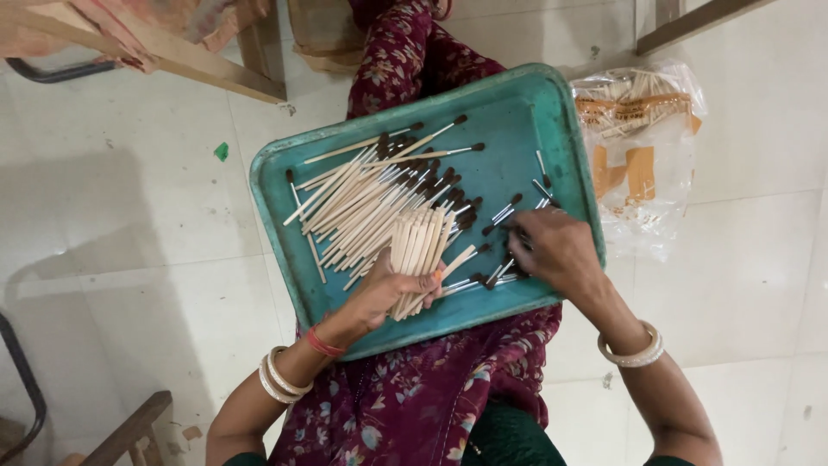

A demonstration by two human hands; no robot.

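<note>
From the head camera, a teal tray [535, 95] rests on the person's lap above a pale tiled floor [129, 216]. The left hand [392, 289] grips a bundle of wooden sticks [418, 250]. The right hand [556, 250] pinches small dark-tipped sticks [504, 211] at the tray's right side. A plastic bag [642, 155] lies alongside.

Right hand [556, 253] fingertips + bag [642, 147] contents, unclear.
</note>
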